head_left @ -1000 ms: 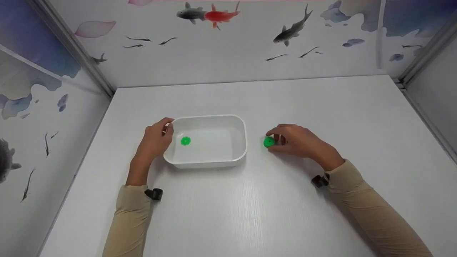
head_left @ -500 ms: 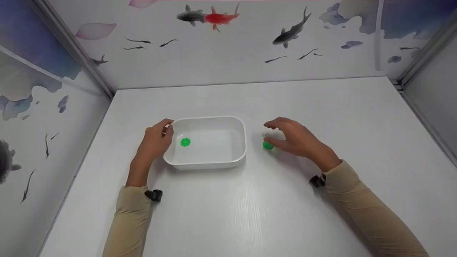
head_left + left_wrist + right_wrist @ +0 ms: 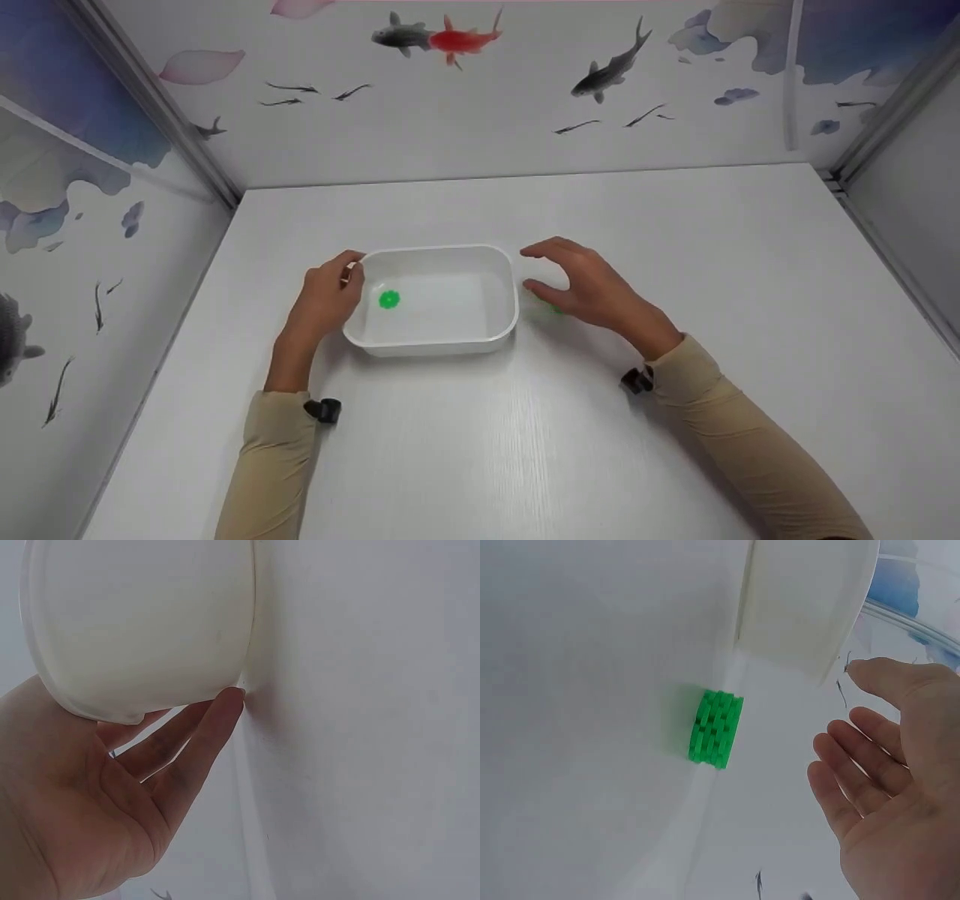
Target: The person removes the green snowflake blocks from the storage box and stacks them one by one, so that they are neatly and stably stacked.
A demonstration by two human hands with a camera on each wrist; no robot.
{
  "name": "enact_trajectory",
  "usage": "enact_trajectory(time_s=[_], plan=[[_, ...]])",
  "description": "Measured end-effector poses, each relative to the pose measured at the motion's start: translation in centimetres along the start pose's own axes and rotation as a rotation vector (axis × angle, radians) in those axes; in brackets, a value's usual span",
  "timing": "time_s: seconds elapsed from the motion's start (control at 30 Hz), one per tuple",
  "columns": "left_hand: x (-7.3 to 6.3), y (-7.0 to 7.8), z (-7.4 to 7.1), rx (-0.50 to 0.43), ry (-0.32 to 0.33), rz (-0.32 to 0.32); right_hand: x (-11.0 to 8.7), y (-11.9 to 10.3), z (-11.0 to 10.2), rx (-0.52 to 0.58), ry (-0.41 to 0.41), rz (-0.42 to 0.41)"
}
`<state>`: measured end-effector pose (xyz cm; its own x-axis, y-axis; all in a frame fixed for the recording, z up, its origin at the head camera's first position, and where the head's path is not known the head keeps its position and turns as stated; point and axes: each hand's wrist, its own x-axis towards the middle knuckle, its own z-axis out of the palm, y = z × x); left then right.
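Note:
A white plastic box (image 3: 450, 346) stands on the table, with one green flower-shaped disc (image 3: 389, 299) lying inside near its left end. My left hand (image 3: 324, 292) holds the box at its far left corner; in the left wrist view, its fingers (image 3: 214, 724) lie against the outer wall and the thumb is mostly hidden by the rim. To the right of the box, my right hand (image 3: 589, 283) hovers with thumb and fingers spread, nothing between them. Below its thumb, mostly hidden in the head view, a short stack of green discs (image 3: 717, 729) sits on the table.
The white table (image 3: 450, 450) reaches back to a wall (image 3: 480, 135) printed with fish, and a similar side wall (image 3: 90, 255) rises on the left. Each sleeve cuff carries a small black camera.
My right hand has let go of the green stack, opened, and moved left towards the box's right side. The stack stays on the table. The left hand and box are still.

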<state>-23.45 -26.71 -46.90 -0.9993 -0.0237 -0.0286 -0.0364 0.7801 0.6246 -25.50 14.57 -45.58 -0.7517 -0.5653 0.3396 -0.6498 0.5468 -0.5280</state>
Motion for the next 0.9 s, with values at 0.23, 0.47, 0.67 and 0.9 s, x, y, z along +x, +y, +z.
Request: enact_trajectory(time_s=[0.23,0.47,0.67,0.9], plan=[[-0.2,0.1,-0.1,0.002,-0.001,-0.010,1.6,-1.7,2.2,0.047,-0.001,-0.062],[-0.2,0.2,-0.2,-0.007,0.008,0.012,3.3,-3.3,4.2,0.081,-0.001,-0.105],[-0.1,0.2,-0.3,-0.008,0.005,0.008,4.6,-4.7,5.5,0.142,-0.011,-0.134],[-0.1,0.2,-0.2,-0.016,0.010,0.022,6.0,-6.3,7.1,0.101,-0.048,-0.148]])
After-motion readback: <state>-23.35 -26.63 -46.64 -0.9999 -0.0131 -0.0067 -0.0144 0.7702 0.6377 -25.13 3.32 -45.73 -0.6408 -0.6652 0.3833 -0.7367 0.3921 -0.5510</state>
